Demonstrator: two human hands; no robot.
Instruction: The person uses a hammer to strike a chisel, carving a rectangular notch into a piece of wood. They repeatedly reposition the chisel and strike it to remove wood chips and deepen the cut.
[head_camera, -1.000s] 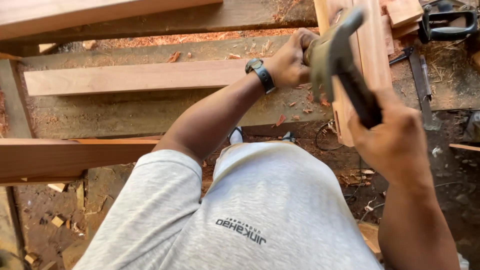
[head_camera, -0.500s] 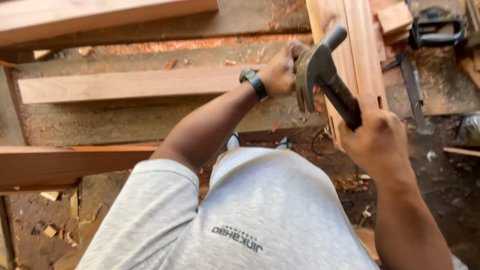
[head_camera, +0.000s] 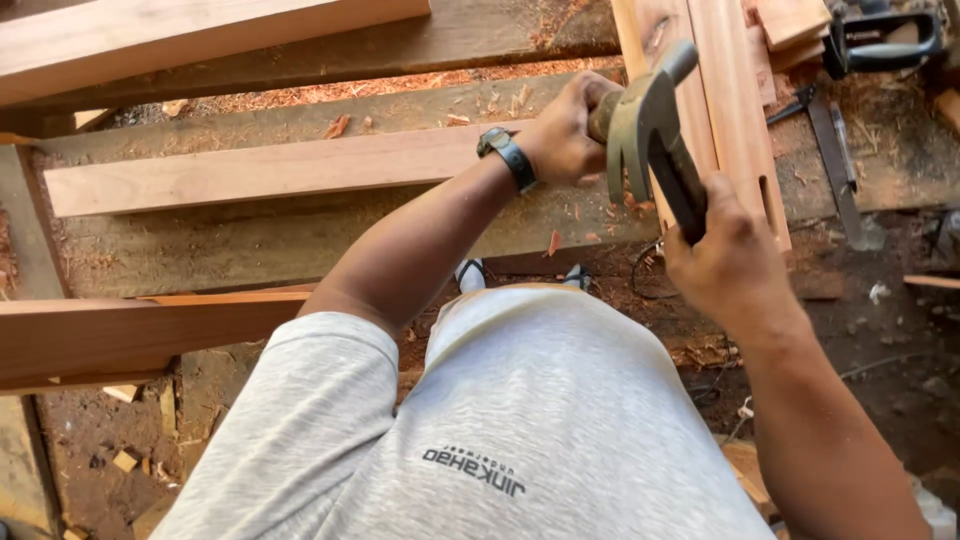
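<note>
Planks of reddish wood fill our view from above, lying across a rough bench (head_camera: 300, 240) strewn with sawdust and chips. One long plank (head_camera: 260, 170) runs left to right in front of us; another (head_camera: 180, 35) lies beyond it at the top edge, and a third (head_camera: 120, 335) juts in low on our left. A pale board (head_camera: 715, 110) with a slot cut in its near end runs away from us at the upper right. Our grey shirt (head_camera: 500, 420) takes up the lower middle.

Our left arm reaches forward, a black watch (head_camera: 507, 155) on the wrist. Our left hand (head_camera: 565, 135) is curled shut around something small at the board's left edge, just past the long plank's right end; we cannot tell what it holds.

Our right hand (head_camera: 725, 265) has its fingers wrapped tight around the dark handle of a hammer (head_camera: 650, 135). The metal head hangs just beside our left hand, claw pointing down toward us.

A chainsaw (head_camera: 880, 40) rests at the top right, well apart, with a flat metal tool (head_camera: 835, 165) nearer.
</note>
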